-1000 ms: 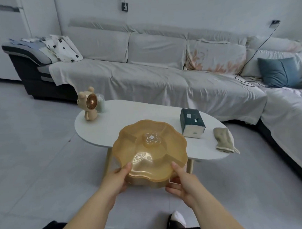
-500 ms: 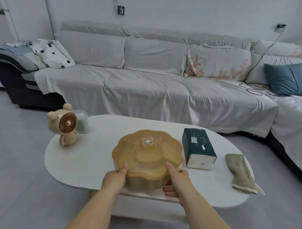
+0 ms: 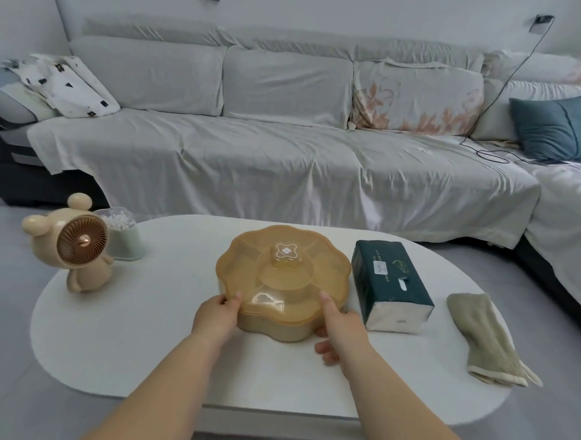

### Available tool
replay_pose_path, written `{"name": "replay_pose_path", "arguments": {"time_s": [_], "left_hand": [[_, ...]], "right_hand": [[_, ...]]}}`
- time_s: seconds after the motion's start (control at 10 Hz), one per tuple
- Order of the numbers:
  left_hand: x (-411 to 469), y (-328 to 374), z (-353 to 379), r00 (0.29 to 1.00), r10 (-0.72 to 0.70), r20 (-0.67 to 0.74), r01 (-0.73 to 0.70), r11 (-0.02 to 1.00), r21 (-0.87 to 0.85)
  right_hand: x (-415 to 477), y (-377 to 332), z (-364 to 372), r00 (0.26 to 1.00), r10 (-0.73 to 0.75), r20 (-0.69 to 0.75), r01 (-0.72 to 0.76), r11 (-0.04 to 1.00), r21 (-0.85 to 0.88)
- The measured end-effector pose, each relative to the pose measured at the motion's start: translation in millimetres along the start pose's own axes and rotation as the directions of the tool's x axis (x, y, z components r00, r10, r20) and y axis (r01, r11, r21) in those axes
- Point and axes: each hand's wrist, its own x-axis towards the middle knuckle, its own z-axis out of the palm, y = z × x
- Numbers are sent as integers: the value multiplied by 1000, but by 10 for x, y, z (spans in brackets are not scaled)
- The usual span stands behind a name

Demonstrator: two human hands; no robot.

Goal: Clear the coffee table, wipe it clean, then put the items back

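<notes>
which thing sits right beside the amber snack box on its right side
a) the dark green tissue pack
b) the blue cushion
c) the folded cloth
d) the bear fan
a: the tissue pack lies right beside the snack box on that side, while the cloth lies farther out, beyond the pack.

I'm looking into a home living room, as I read it from the long cushioned sofa (image 3: 284, 160) draped in pale sheets, the blue pillow (image 3: 555, 130), and the low white coffee table (image 3: 140, 346) carrying a bear-shaped desk fan (image 3: 80, 245) and a tissue pack (image 3: 389, 282).
</notes>
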Motion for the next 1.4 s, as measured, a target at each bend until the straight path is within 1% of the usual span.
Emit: {"name": "replay_pose_path", "arguments": {"time_s": [0.1,0.2,0.3,0.4,0.5,0.6,0.9,1.1,1.3,1.4], "left_hand": [[-83,-67,13,997,73,10,-73,997,-9],[-260,-216,30,980,197,-28,-194,978,79],[-388,-343,78,933,361,-11,-338,883,325],[-413,-347,151,919,393,33,-374,843,386],[-366,-278,198,923,384,21,-365,858,362],[-267,-234,212,928,373,15,-353,865,357],[-63,-219,367,925,380,30,-369,872,321],[-14,-241,321,919,392,46,-384,863,328],[-72,-280,314,913,405,52,-393,837,380],[-216,-385,235,893,450,9,-397,779,485]], "right_hand": [[-134,91,-135,970,-210,-122,204,977,-60],[-316,225,-382,698,-618,-362,532,786,-315],[-334,292,-624,594,-674,-438,489,736,-469],[-199,288,-794,809,-466,-358,335,866,-371],[-64,269,-845,856,-450,-255,340,861,-379],[83,224,-823,874,-426,-233,323,869,-375],[409,170,-710,843,-446,-302,325,868,-375],[553,56,-645,838,-444,-317,323,872,-369],[498,91,-687,855,-436,-280,328,874,-360],[279,225,-714,828,-462,-319,309,850,-427]]}}
